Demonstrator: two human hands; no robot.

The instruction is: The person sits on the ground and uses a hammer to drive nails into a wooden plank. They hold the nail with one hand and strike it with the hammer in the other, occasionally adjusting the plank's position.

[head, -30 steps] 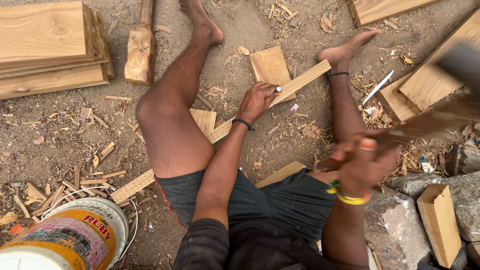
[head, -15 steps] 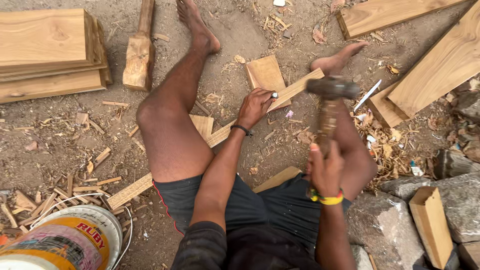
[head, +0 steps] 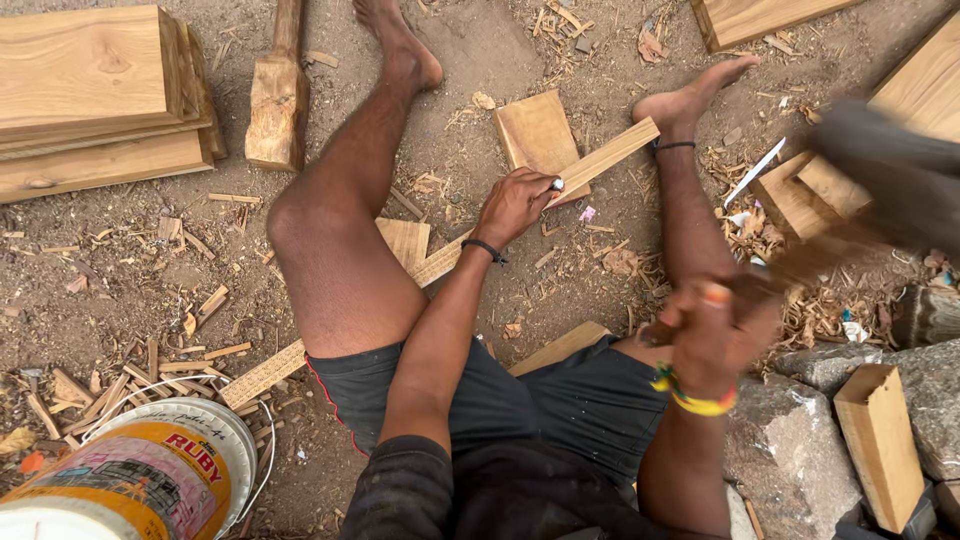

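Note:
I sit on the dirt with both legs stretched out. My left hand (head: 515,205) presses a metal chisel onto a long narrow wooden slat (head: 600,160) that runs diagonally under my legs to a small square block (head: 535,130). My right hand (head: 715,330), with a yellow wristband, is shut on the handle of a wooden mallet (head: 890,180), whose blurred head is raised off to the right, well away from the slat.
Stacked planks (head: 90,90) lie top left beside a wooden mallet-like block (head: 272,110). A plastic bucket (head: 150,470) stands bottom left. Grey stones (head: 800,440), wood offcuts (head: 880,440) and planks (head: 920,90) crowd the right. Shavings litter the ground.
The mallet came down onto the chisel half a second ago and is now swung back up and out to the right. My left hand has stayed on the slat.

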